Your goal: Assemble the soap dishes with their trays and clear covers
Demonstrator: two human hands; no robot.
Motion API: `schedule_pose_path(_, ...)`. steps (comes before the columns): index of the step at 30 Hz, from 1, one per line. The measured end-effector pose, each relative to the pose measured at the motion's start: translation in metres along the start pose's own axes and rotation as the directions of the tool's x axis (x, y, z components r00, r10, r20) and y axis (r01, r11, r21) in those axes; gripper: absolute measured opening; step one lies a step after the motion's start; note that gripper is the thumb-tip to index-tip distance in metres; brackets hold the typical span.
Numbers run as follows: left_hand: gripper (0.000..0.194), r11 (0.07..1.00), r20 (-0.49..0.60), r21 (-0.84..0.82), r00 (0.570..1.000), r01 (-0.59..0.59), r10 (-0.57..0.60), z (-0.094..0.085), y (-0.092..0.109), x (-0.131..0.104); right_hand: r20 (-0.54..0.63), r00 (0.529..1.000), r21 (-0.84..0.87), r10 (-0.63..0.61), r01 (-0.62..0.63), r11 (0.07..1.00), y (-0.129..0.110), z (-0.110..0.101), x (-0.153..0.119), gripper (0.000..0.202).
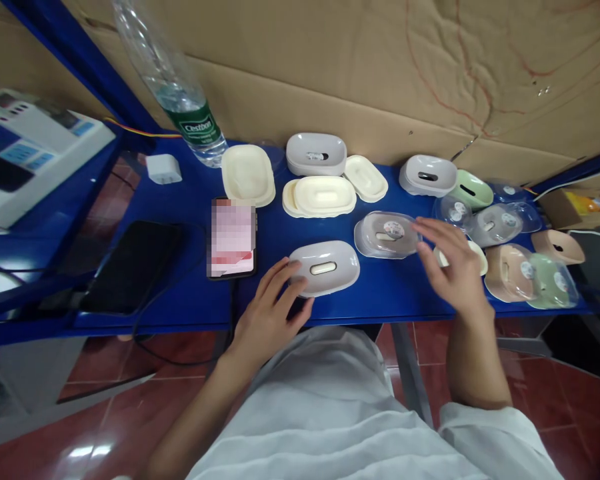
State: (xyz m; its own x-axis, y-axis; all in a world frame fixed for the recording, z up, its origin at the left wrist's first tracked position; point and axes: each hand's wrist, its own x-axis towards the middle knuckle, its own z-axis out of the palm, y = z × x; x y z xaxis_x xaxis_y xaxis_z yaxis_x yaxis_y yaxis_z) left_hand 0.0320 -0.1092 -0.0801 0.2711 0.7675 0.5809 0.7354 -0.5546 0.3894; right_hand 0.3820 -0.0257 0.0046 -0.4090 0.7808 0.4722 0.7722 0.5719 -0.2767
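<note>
From here I see the grey dish [325,252], long axis crosswise, right of the nearer left hand [273,303], spread like the right hand [455,267].

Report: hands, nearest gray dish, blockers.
Left hand at left rim of gray dish, grip unclear. Right hand open at right end of clear-lidded dish. Gray dish uncovered, hollow side up. Clear-lidded dish close on its right.

bottle [169,79], top beyond upper edge
</note>
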Motion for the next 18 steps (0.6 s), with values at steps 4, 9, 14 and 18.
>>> schedule_pose_path(4,0.028,1.0,-0.011,0.003,1.0,0.008,-0.008,0.001,0.0,0.001,0.044,0.994,-0.012,-0.096,0.097,0.995,0.016,-0.007,0.045,0.034)
schedule_pose_path(9,0.028,1.0,-0.001,0.023,1.0,0.012,-0.012,0.002,0.002,0.002,0.291,0.872,0.055,-0.392,0.394,0.917,-0.024,0.055,0.142,0.037)
schedule_pose_path(14,0.026,0.999,0.015,0.036,1.0,0.027,-0.027,0.002,0.004,-0.001,0.447,0.797,-0.034,-0.407,0.47,0.882,-0.052,0.145,0.252,0.04)
schedule_pose_path(18,0.025,0.998,0.017,0.048,0.999,0.033,-0.034,0.0,0.006,-0.001,0.53,0.74,0.036,-0.413,0.467,0.883,-0.046,0.2,0.304,0.067)
